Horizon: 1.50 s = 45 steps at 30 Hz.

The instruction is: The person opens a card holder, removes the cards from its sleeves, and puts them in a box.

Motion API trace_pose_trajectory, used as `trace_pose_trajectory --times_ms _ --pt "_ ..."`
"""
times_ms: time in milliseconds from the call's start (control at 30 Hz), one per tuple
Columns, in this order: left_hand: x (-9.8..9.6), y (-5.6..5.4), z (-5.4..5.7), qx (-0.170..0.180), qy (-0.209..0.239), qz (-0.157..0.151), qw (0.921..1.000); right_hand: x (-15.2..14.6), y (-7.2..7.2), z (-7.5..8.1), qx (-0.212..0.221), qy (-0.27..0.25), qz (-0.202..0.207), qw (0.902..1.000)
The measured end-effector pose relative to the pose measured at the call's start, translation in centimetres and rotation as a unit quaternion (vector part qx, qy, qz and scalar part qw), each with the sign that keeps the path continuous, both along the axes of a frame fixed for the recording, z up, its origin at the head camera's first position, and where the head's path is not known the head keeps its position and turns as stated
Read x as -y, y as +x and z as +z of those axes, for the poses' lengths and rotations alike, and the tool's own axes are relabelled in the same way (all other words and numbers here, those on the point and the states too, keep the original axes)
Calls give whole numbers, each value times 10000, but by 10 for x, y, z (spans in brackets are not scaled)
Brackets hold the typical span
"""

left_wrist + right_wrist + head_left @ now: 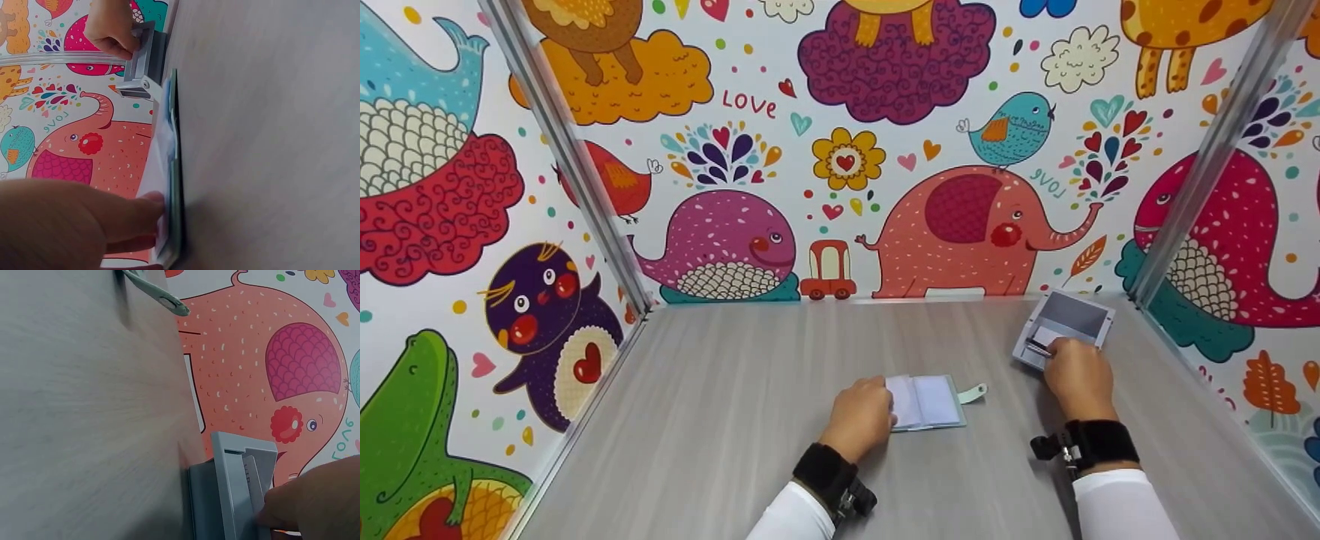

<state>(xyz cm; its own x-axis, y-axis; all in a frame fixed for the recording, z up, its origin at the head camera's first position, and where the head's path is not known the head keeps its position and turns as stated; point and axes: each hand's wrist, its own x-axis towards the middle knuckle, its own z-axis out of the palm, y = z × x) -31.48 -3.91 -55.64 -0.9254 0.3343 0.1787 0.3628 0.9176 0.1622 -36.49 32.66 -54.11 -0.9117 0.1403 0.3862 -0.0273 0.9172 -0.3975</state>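
A small pale green card holder (937, 401) lies spread on the table, whitish sleeves up and its snap strap (973, 394) pointing right. My left hand (859, 420) grips its left side; in the left wrist view the thumb (149, 208) presses on the sleeves near the edge. At the back right, my right hand (1081, 379) reaches into a grey open-topped box (1072, 315). Its fingertips pinch a white card with a dark band (1039, 343) at the box's left side. In the right wrist view that card (254, 478) carries dark lettering; the fingers partly cover it.
The wood-grain table (720, 420) is enclosed by walls printed with cartoon animals. Metal corner posts (1185, 165) stand at the back left and back right. The box is close to the back wall. Black straps with camera mounts (1102, 442) circle both wrists.
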Motion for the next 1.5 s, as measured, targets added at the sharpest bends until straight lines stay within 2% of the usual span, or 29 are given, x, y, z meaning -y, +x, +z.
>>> trace_pose_trajectory --times_ms 133,333,500,667,833,1000,1067,1167,1300,1367,1433,1500 --pt "0 0 0 48 20 12 10000 1 0 3 315 3 5 9995" --pt "0 0 -1 -110 -21 -38 9999 3 0 6 610 80 83 9981" --pt "0 0 -1 -13 35 -17 10000 10 0 13 313 -149 12 9994" --pt "0 0 -1 67 33 13 10000 24 3 22 -40 -352 183 9992" --pt "1 1 -1 34 21 -24 10000 50 3 23 -352 -578 630 9957" --pt "1 1 -1 66 56 -34 10000 82 2 15 -47 -770 1326 9882" --pt "1 1 -1 59 44 -39 10000 92 3 12 214 -824 1591 9836" --pt "1 1 -1 -13 38 -67 10000 104 5 8 765 -894 2051 9717" --pt "1 0 0 -107 107 -67 9999 112 9 6 1616 -940 2839 9405" --pt "1 0 1 -135 157 -43 9998 114 10 5 1891 -958 3131 9257" --pt "1 1 2 -199 179 -39 9996 115 10 5 2090 -970 3274 9163" --pt "2 1 2 -309 212 -61 9993 116 11 3 2174 -969 3309 9132"
